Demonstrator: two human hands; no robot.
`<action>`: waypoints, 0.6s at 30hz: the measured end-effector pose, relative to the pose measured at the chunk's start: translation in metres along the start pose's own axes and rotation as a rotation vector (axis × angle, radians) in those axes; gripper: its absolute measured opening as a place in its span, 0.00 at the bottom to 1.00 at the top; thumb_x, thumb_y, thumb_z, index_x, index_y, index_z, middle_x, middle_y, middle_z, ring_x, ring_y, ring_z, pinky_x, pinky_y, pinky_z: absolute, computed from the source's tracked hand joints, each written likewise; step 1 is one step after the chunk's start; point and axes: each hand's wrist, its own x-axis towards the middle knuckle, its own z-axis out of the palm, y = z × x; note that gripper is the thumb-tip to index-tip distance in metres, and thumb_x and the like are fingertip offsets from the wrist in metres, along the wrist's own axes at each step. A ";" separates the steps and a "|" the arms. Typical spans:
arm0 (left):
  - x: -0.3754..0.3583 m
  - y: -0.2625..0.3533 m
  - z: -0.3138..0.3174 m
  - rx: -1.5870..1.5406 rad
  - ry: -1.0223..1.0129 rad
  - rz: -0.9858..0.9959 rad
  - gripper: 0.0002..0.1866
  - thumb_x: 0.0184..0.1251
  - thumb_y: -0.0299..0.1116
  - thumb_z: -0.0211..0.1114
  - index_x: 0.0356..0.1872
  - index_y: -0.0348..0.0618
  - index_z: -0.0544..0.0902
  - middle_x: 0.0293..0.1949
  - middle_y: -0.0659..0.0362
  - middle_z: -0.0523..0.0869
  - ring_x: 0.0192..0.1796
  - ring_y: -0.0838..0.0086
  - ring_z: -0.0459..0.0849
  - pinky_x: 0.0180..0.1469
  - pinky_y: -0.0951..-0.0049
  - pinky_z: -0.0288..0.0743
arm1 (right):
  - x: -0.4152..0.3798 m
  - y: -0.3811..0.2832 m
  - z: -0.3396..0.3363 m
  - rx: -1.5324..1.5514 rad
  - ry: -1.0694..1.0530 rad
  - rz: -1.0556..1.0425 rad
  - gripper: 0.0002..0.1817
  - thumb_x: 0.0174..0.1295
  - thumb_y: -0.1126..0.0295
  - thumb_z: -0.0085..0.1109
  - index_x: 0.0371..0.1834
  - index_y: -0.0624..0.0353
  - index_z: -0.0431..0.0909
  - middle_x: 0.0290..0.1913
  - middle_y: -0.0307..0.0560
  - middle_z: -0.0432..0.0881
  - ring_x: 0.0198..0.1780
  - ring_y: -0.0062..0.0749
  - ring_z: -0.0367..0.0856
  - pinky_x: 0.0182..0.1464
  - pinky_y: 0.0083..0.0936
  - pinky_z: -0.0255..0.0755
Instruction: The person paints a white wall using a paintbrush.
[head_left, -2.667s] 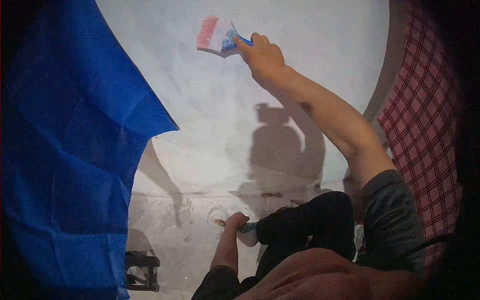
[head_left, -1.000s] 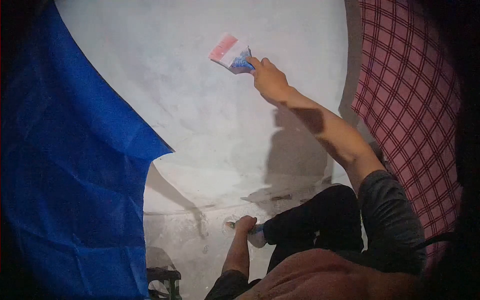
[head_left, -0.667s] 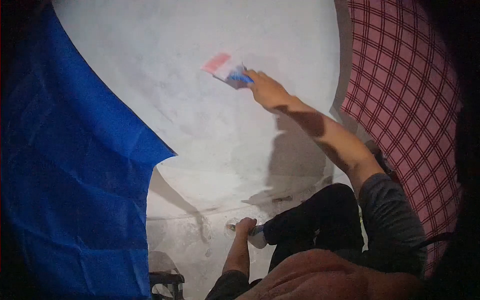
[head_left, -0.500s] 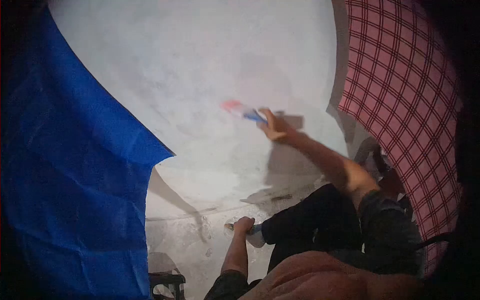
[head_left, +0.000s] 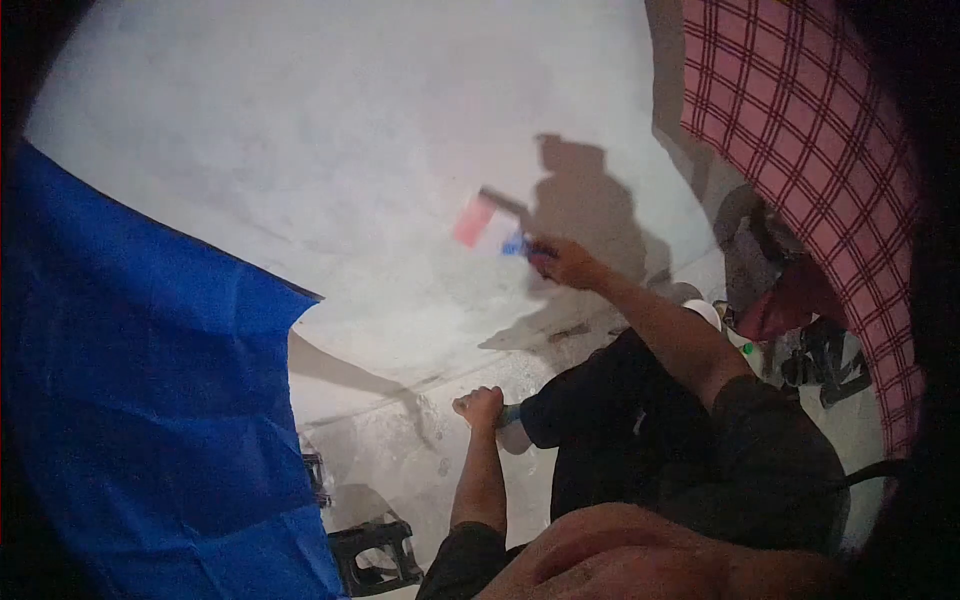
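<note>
My right hand (head_left: 565,262) is wrapped round the blue handle of a paint roller (head_left: 473,221). Its pinkish-red head is blurred and is at or near the pale wall (head_left: 380,130); contact cannot be made out. A dark shadow of the arm and tool falls on the wall behind. Lower down, my left hand (head_left: 480,406) is closed beside my foot, with a blue-green thing partly showing at its right; what it holds, if anything, is hidden.
A blue sheet (head_left: 150,370) hangs at the left and a pink checked cloth (head_left: 800,130) at the right. Black plastic stools (head_left: 375,560) stand on the floor at lower left. A red thing (head_left: 790,300) and a white round container (head_left: 704,312) are at the right.
The view has shifted. The roller has turned so its head stands more upright, and my right hand sits slightly lower and further right. More of the right-hand floor and the stool shows.
</note>
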 end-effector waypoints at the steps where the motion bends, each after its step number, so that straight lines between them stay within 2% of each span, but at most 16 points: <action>1: -0.003 0.003 -0.011 0.009 0.005 0.003 0.23 0.67 0.44 0.45 0.45 0.42 0.86 0.49 0.47 0.86 0.54 0.55 0.83 0.58 0.38 0.55 | 0.009 -0.009 -0.010 0.104 0.028 0.006 0.16 0.71 0.56 0.52 0.45 0.59 0.75 0.28 0.42 0.78 0.28 0.27 0.77 0.32 0.29 0.74; 3: -0.006 0.008 -0.023 0.024 -0.006 0.014 0.23 0.66 0.44 0.46 0.44 0.42 0.86 0.47 0.48 0.87 0.53 0.56 0.84 0.57 0.38 0.55 | 0.030 -0.008 -0.025 0.211 0.060 0.030 0.17 0.72 0.54 0.50 0.44 0.58 0.75 0.27 0.40 0.77 0.25 0.24 0.74 0.28 0.26 0.72; 5: -0.005 0.011 -0.027 0.015 -0.008 -0.020 0.23 0.65 0.46 0.48 0.46 0.42 0.86 0.49 0.47 0.86 0.56 0.52 0.81 0.59 0.37 0.56 | 0.051 0.010 -0.036 0.411 0.291 -0.055 0.18 0.74 0.53 0.46 0.43 0.57 0.73 0.26 0.40 0.75 0.21 0.24 0.71 0.23 0.24 0.68; 6: 0.001 0.012 -0.024 0.023 -0.022 -0.013 0.23 0.65 0.46 0.48 0.46 0.42 0.86 0.49 0.47 0.86 0.56 0.52 0.81 0.59 0.37 0.56 | 0.057 0.030 -0.041 0.414 0.299 -0.038 0.18 0.74 0.53 0.46 0.43 0.57 0.73 0.26 0.40 0.75 0.21 0.24 0.71 0.23 0.24 0.68; 8: 0.012 0.011 -0.014 -0.019 -0.016 -0.124 0.25 0.63 0.49 0.50 0.48 0.42 0.86 0.51 0.46 0.85 0.59 0.44 0.76 0.60 0.34 0.58 | 0.060 0.085 -0.044 0.405 0.235 0.170 0.18 0.75 0.53 0.43 0.45 0.58 0.71 0.25 0.40 0.74 0.21 0.24 0.71 0.22 0.26 0.68; 9: 0.008 0.015 -0.025 -0.093 -0.021 -0.122 0.26 0.63 0.49 0.51 0.50 0.42 0.85 0.54 0.44 0.83 0.62 0.39 0.72 0.61 0.35 0.61 | 0.053 0.102 -0.038 0.412 0.240 0.183 0.18 0.75 0.53 0.43 0.45 0.58 0.71 0.25 0.40 0.74 0.21 0.24 0.71 0.22 0.26 0.68; 12: 0.020 0.017 -0.026 -0.102 -0.010 -0.108 0.26 0.63 0.50 0.51 0.50 0.41 0.85 0.54 0.42 0.82 0.62 0.40 0.73 0.60 0.37 0.65 | 0.029 0.129 -0.005 0.282 0.129 0.258 0.18 0.75 0.53 0.41 0.46 0.58 0.71 0.25 0.40 0.72 0.21 0.24 0.70 0.22 0.27 0.67; 14: 0.038 0.016 -0.015 -0.097 -0.059 -0.050 0.26 0.63 0.50 0.52 0.50 0.41 0.85 0.55 0.41 0.81 0.62 0.40 0.73 0.60 0.39 0.65 | 0.025 0.134 0.012 0.253 -0.004 0.511 0.18 0.75 0.54 0.41 0.46 0.59 0.70 0.25 0.40 0.71 0.21 0.26 0.68 0.22 0.29 0.68; 15: 0.042 0.017 -0.016 -0.090 -0.101 0.004 0.26 0.62 0.50 0.52 0.50 0.41 0.84 0.55 0.40 0.81 0.62 0.39 0.73 0.61 0.40 0.66 | 0.024 0.132 0.012 0.252 -0.006 0.513 0.18 0.75 0.54 0.41 0.46 0.59 0.70 0.25 0.40 0.71 0.21 0.26 0.68 0.22 0.29 0.68; 17: 0.047 0.024 -0.015 -0.077 -0.108 -0.008 0.26 0.62 0.50 0.53 0.50 0.41 0.85 0.54 0.41 0.81 0.62 0.40 0.73 0.60 0.40 0.67 | 0.022 0.129 0.011 0.192 -0.224 0.620 0.22 0.74 0.52 0.42 0.57 0.59 0.68 0.29 0.44 0.76 0.25 0.30 0.73 0.28 0.32 0.70; 18: 0.047 0.028 -0.017 -0.065 -0.113 -0.018 0.26 0.62 0.50 0.53 0.50 0.41 0.85 0.54 0.41 0.82 0.61 0.40 0.73 0.60 0.41 0.67 | 0.021 0.127 0.013 0.194 -0.226 0.623 0.22 0.74 0.52 0.42 0.57 0.59 0.68 0.29 0.44 0.76 0.25 0.30 0.73 0.28 0.32 0.70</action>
